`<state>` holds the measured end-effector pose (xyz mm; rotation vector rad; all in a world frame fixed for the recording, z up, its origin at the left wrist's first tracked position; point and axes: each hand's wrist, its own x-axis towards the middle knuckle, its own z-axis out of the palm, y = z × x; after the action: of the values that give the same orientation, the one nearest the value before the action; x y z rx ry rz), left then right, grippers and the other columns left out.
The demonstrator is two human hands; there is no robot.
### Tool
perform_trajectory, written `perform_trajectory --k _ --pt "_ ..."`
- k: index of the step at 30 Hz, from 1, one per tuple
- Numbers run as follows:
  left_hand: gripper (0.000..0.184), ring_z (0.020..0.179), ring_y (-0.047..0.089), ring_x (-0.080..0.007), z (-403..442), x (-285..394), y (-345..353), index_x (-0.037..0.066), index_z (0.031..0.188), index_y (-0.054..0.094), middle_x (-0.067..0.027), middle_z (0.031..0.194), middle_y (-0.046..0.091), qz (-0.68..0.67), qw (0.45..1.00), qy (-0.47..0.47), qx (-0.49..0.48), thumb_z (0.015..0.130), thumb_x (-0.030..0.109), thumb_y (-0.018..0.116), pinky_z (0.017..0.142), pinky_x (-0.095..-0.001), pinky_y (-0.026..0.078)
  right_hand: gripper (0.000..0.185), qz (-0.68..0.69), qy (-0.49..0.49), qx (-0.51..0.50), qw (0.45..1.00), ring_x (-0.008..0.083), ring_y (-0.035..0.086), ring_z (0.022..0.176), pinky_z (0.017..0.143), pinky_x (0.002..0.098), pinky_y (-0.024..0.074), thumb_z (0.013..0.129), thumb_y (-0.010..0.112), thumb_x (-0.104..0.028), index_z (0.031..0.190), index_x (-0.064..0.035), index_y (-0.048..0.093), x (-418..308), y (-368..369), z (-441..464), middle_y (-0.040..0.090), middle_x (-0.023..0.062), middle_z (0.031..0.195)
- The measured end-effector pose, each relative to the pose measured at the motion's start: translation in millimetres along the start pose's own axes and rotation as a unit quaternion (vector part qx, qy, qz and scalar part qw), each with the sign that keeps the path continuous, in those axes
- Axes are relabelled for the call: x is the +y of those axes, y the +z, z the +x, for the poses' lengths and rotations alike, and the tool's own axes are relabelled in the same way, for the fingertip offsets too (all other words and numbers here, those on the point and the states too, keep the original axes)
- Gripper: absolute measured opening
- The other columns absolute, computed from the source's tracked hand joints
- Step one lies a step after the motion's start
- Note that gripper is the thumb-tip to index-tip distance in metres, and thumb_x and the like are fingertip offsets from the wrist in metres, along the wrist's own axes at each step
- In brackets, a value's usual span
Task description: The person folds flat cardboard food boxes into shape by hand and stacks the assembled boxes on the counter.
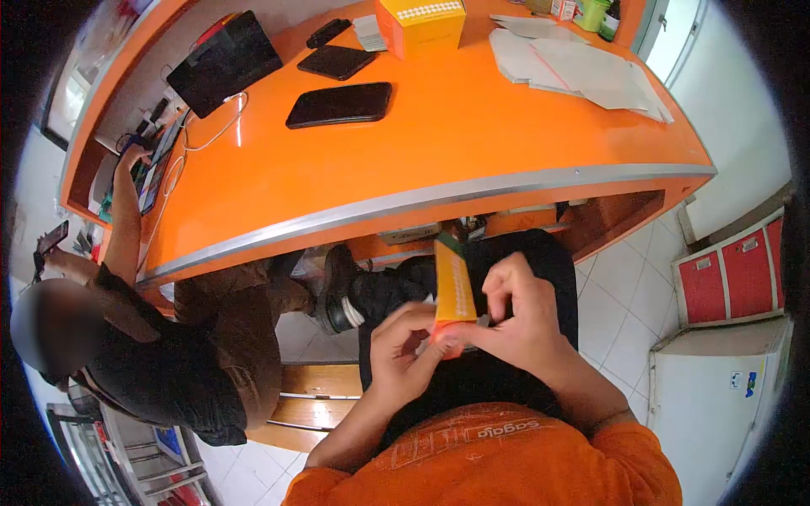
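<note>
Above my lap, a yellow and orange box (454,287) with a row of white dots is held between my hands. My left hand (405,350) grips its near left corner, fingers curled round it. On the right, my right hand (519,316) has its thumb against the box's near end, while its other fingers are curled beside the box. Whatever may lie between those fingers is too small to make out. Both hands are below the front edge of the orange desk (337,181).
On the desk lie a black phone (339,105), a dark flat case (336,61), a larger yellow box (422,27), papers (582,72), a black panel (224,66) and white cables (240,105). A seated person (186,363) is at the left, one hand holding a phone.
</note>
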<state>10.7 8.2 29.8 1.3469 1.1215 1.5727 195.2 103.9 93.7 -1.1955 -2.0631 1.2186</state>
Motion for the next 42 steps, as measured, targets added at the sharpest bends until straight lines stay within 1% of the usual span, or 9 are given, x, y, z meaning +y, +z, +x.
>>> perform_trajectory --k 1,6,10,14,16,19,22,30,42 --pt "0.022 0.105 0.068 -0.0203 -6.8 0.7 0.1 0.002 0.105 0.066 -0.0167 0.118 0.068 -0.05 0.998 -0.028 0.008 0.09 0.0 0.082 0.09 -0.0329 0.055 0.067 0.025 -0.229 0.101 0.968 0.0239 0.069 0.103 0.084 0.0396 0.0529 0.076 0.096 -0.043 0.116 -0.0047 0.058 19.1 6.5 10.7 0.066 0.0135 0.102" --pt "0.022 0.112 0.067 -0.0236 -20.2 5.8 -21.4 0.004 0.089 0.06 -0.0161 0.108 0.074 -0.193 0.973 -0.105 -0.063 0.09 -0.003 0.081 0.096 -0.0393 0.051 0.064 0.275 -0.227 0.016 0.934 0.0286 0.056 0.13 0.116 0.0419 0.0385 0.09 0.084 -0.028 0.14 0.0002 0.056 47.6 1.5 18.7 0.06 0.0174 0.134" --pt "0.025 0.127 0.064 -0.0315 -12.6 20.6 -47.5 0.006 0.102 0.066 -0.0168 0.125 0.072 0.055 0.982 -0.066 -0.167 0.085 -0.003 0.081 0.106 -0.0435 0.048 0.03 0.147 -0.271 -0.011 0.951 0.0298 0.066 0.109 0.096 0.0412 0.0512 0.094 0.076 -0.011 0.121 -0.0027 0.066 49.2 -25.9 22.3 0.068 0.014 0.113" --pt "0.059 0.132 0.061 -0.0349 -16.5 60.1 -30.0 0.008 0.134 0.064 -0.0175 0.131 0.069 -0.013 0.996 -0.089 0.015 0.079 0.001 0.085 0.114 -0.0494 0.043 0.02 0.03 -0.311 -0.028 0.95 0.0334 0.068 0.097 0.083 0.0431 0.0548 0.091 0.072 -0.002 0.111 -0.0062 0.071 24.2 -31.4 16.5 0.069 0.0133 0.102" --pt "0.059 0.111 0.071 -0.0335 -1.8 60.1 -40.7 0.009 0.139 0.066 -0.0172 0.12 0.073 0.2 0.975 0.024 -0.089 0.083 -0.001 0.081 0.096 -0.0425 0.054 0.022 0.0 -0.321 -0.039 0.946 0.0344 0.068 0.098 0.085 0.0441 0.0547 0.089 0.072 -0.001 0.111 -0.0071 0.071 16.0 -22.2 13.4 0.069 0.0135 0.103" --pt "0.041 0.08 0.075 -0.0277 17.5 68.8 -32.9 0.006 0.128 0.073 -0.016 0.102 0.076 0.337 0.933 0.038 -0.123 0.089 -0.004 0.076 0.067 -0.0306 0.057 0.028 -0.022 -0.355 0.023 0.934 0.0308 0.068 0.09 0.08 0.0418 0.054 0.083 0.075 0.005 0.108 -0.0073 0.074 15.0 -4.9 12.9 0.07 0.0103 0.101" --pt "0.038 0.078 0.073 -0.0255 9.3 50.5 -36.7 0.005 0.127 0.073 -0.015 0.099 0.076 0.376 0.92 -0.001 -0.109 0.089 -0.001 0.078 0.068 -0.0308 0.058 0.028 -0.01 -0.377 0.048 0.925 0.028 0.066 0.083 0.076 0.0396 0.0517 0.079 0.076 0.005 0.104 -0.0075 0.075 16.3 -3.3 9.7 0.07 0.0078 0.097" --pt "0.025 0.099 0.069 -0.0124 -15.2 26.1 -13.5 -0.002 0.127 0.068 -0.0108 0.115 0.075 -0.042 0.984 -0.17 -0.032 0.103 0.002 0.068 0.081 -0.0275 0.057 0.031 0.004 -0.395 0.028 0.918 0.0284 0.065 0.088 0.078 0.043 0.0491 0.073 0.083 -0.001 0.1 -0.0082 0.07 24.2 10.6 5.4 0.067 0.0063 0.096" --pt "0.023 0.106 0.071 -0.0205 -10.1 24.4 -17.5 0.002 0.115 0.077 -0.0152 0.123 0.071 -0.029 0.991 -0.117 -0.056 0.095 -0.007 0.072 0.094 -0.0329 0.056 0.028 -0.053 -0.397 0.078 0.913 0.0294 0.066 0.094 0.078 0.0445 0.0503 0.074 0.083 -0.006 0.098 -0.0034 0.068 19.9 16.8 -7.4 0.068 0.0072 0.101"
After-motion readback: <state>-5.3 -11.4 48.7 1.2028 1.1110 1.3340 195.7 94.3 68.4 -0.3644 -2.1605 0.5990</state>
